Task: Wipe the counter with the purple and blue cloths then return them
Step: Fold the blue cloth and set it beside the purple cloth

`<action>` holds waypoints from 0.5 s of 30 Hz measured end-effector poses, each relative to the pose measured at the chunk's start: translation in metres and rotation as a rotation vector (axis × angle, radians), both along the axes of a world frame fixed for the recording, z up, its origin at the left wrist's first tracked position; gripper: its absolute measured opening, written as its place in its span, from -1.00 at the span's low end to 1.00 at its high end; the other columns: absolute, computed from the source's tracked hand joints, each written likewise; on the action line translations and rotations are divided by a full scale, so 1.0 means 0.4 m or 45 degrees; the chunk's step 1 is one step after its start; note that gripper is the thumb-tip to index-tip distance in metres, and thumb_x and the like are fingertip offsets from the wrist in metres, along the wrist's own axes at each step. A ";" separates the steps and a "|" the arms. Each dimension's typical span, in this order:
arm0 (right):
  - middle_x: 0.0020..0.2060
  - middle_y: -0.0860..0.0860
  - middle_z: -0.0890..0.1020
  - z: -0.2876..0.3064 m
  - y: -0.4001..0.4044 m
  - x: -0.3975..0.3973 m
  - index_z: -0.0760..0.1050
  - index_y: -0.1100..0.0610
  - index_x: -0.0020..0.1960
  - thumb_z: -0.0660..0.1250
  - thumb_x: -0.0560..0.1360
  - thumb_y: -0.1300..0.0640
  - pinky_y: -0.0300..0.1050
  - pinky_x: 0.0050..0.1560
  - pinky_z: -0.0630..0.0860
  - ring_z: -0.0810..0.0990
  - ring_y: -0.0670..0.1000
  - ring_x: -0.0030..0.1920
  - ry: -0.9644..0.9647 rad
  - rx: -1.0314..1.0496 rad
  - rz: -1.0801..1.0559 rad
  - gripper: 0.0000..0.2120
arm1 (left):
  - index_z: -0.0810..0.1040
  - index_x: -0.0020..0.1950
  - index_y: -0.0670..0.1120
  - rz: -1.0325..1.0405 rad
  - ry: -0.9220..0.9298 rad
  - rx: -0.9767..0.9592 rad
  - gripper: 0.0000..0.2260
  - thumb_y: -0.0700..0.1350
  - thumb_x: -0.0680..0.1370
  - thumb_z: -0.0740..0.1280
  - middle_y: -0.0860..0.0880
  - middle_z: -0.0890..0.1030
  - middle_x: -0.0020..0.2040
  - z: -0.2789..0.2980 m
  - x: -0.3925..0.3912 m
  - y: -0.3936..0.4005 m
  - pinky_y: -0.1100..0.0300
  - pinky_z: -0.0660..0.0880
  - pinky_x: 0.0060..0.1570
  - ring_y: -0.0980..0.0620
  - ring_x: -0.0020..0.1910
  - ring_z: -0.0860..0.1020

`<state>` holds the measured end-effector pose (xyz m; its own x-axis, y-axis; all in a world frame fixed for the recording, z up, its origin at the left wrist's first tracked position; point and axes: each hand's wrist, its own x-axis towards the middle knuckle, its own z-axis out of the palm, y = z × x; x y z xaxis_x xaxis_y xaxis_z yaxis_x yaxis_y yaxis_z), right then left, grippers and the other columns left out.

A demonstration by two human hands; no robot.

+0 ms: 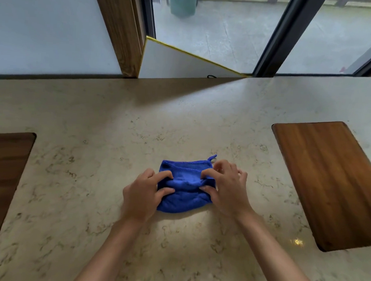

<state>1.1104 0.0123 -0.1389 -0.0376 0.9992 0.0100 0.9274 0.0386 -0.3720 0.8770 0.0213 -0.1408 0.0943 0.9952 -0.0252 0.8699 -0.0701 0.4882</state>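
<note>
A blue cloth lies folded into a small bundle on the beige marble counter, a little in front of me at the middle. A small loop sticks out at its far right corner. My left hand pinches the cloth's left edge between thumb and fingers. My right hand pinches the right edge the same way, and a fold is raised between the two hands. No purple cloth is in view.
A wooden board is set into the counter at the right, and a darker wooden panel at the left edge. Behind the counter stand a wooden post, a white gold-edged panel and glass doors.
</note>
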 end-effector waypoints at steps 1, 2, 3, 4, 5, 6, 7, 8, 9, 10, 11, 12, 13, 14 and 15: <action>0.07 -0.13 0.45 0.005 0.005 -0.010 0.55 -0.17 -0.02 0.45 0.43 -0.07 -0.05 0.14 0.12 0.44 -0.03 0.14 -0.028 -0.005 0.003 -0.84 | 0.57 0.02 0.23 0.008 0.006 -0.011 -0.77 0.15 0.41 0.48 0.10 0.49 -0.26 0.006 0.008 0.008 0.27 0.37 -0.41 0.15 -0.29 0.51; 0.09 -0.12 0.46 0.010 0.008 -0.019 0.54 -0.15 0.00 0.44 0.45 -0.05 -0.04 0.15 0.16 0.44 0.00 0.15 -0.060 -0.026 0.000 -0.85 | 0.59 0.00 0.21 0.015 0.003 -0.034 -0.81 0.11 0.42 0.48 0.10 0.51 -0.24 0.014 0.015 0.014 0.27 0.34 -0.39 0.15 -0.27 0.52; 0.11 -0.10 0.45 0.016 0.008 -0.026 0.53 -0.13 0.03 0.41 0.48 -0.04 -0.02 0.18 0.19 0.42 0.01 0.17 -0.088 -0.067 -0.007 -0.85 | 0.59 -0.01 0.19 0.020 0.000 -0.067 -0.84 0.08 0.44 0.48 0.10 0.52 -0.21 0.023 0.021 0.019 0.28 0.32 -0.38 0.15 -0.26 0.51; 0.14 -0.09 0.44 0.026 0.007 -0.032 0.52 -0.12 0.07 0.38 0.51 -0.04 -0.01 0.22 0.21 0.41 0.01 0.19 -0.107 -0.127 -0.018 -0.85 | 0.59 -0.02 0.17 0.021 -0.002 -0.105 -0.87 0.05 0.46 0.47 0.11 0.52 -0.19 0.035 0.026 0.020 0.28 0.32 -0.35 0.14 -0.25 0.51; 0.15 -0.08 0.42 0.038 0.005 -0.033 0.50 -0.10 0.11 0.35 0.54 -0.03 -0.02 0.23 0.23 0.40 0.01 0.19 -0.103 -0.186 -0.029 -0.84 | 0.58 -0.03 0.16 0.020 -0.008 -0.144 -0.90 0.02 0.49 0.45 0.11 0.50 -0.18 0.048 0.029 0.019 0.28 0.32 -0.33 0.13 -0.24 0.51; 0.15 -0.06 0.39 0.056 0.004 -0.031 0.48 -0.08 0.14 0.34 0.55 -0.01 -0.02 0.22 0.28 0.40 0.02 0.19 -0.064 -0.239 -0.040 -0.83 | 0.55 -0.04 0.15 0.024 -0.023 -0.183 -0.90 -0.01 0.50 0.43 0.12 0.47 -0.16 0.065 0.030 0.015 0.27 0.34 -0.30 0.12 -0.23 0.51; 0.14 -0.04 0.37 0.080 0.004 -0.028 0.47 -0.04 0.16 0.32 0.57 0.03 -0.03 0.19 0.35 0.44 0.04 0.17 0.034 -0.295 -0.058 -0.82 | 0.53 -0.04 0.16 0.036 -0.049 -0.219 -0.89 -0.02 0.52 0.41 0.12 0.45 -0.14 0.087 0.030 0.011 0.26 0.36 -0.27 0.12 -0.21 0.52; 0.12 -0.02 0.34 0.110 0.005 -0.024 0.45 0.00 0.18 0.30 0.59 0.07 -0.04 0.15 0.44 0.49 0.06 0.13 0.174 -0.353 -0.074 -0.82 | 0.50 -0.04 0.19 0.049 -0.093 -0.248 -0.88 -0.03 0.52 0.39 0.13 0.43 -0.12 0.112 0.027 0.007 0.25 0.38 -0.24 0.13 -0.18 0.52; 0.12 0.00 0.32 0.141 0.004 -0.020 0.42 0.03 0.18 0.27 0.61 0.10 -0.06 0.12 0.51 0.53 0.06 0.08 0.318 -0.395 -0.078 -0.84 | 0.48 -0.05 0.23 0.058 -0.163 -0.264 -0.85 -0.03 0.53 0.38 0.14 0.42 -0.09 0.142 0.023 0.004 0.24 0.39 -0.20 0.16 -0.14 0.53; 0.12 0.02 0.31 0.177 0.001 -0.015 0.40 0.03 0.17 0.24 0.63 0.11 -0.14 0.05 0.54 0.56 0.02 0.00 0.433 -0.412 -0.070 -0.87 | 0.46 -0.07 0.26 0.063 -0.256 -0.259 -0.81 -0.04 0.54 0.38 0.15 0.41 -0.06 0.176 0.023 -0.001 0.24 0.40 -0.17 0.20 -0.10 0.52; 0.11 0.03 0.34 0.215 -0.004 -0.011 0.38 0.01 0.14 0.22 0.64 0.13 -0.26 -0.04 0.51 0.55 -0.04 -0.07 0.515 -0.398 -0.057 -0.90 | 0.46 -0.09 0.27 0.067 -0.368 -0.227 -0.78 -0.08 0.54 0.38 0.14 0.42 -0.04 0.214 0.024 -0.007 0.26 0.41 -0.14 0.24 -0.07 0.51; 0.09 0.05 0.38 0.257 -0.010 -0.006 0.37 -0.02 0.10 0.21 0.65 0.15 -0.34 -0.13 0.46 0.53 -0.07 -0.11 0.593 -0.355 -0.042 -0.91 | 0.48 -0.09 0.26 0.071 -0.486 -0.175 -0.75 -0.13 0.54 0.38 0.11 0.43 -0.03 0.257 0.028 -0.015 0.31 0.42 -0.12 0.25 -0.05 0.50; 0.07 0.07 0.43 0.302 -0.015 -0.002 0.36 -0.04 0.05 0.21 0.64 0.17 -0.36 -0.18 0.44 0.52 -0.08 -0.13 0.667 -0.295 -0.024 -0.89 | 0.50 -0.09 0.24 0.073 -0.588 -0.115 -0.72 -0.18 0.53 0.38 0.05 0.45 -0.03 0.305 0.032 -0.023 0.39 0.41 -0.12 0.24 -0.04 0.49; 0.04 0.07 0.46 0.352 -0.021 0.002 0.38 -0.06 0.03 0.23 0.64 0.19 -0.36 -0.18 0.44 0.52 -0.08 -0.11 0.733 -0.234 -0.011 -0.86 | 0.51 -0.10 0.22 0.070 -0.665 -0.059 -0.70 -0.23 0.53 0.39 0.00 0.47 -0.03 0.356 0.037 -0.032 0.44 0.42 -0.12 0.23 -0.04 0.49; 0.04 0.06 0.49 0.406 -0.029 0.008 0.40 -0.07 0.02 0.26 0.62 0.20 -0.36 -0.15 0.46 0.53 -0.09 -0.07 0.787 -0.172 -0.004 -0.84 | 0.52 -0.12 0.21 0.063 -0.722 -0.016 -0.68 -0.25 0.52 0.39 -0.03 0.49 -0.04 0.407 0.041 -0.040 0.44 0.43 -0.10 0.22 -0.04 0.49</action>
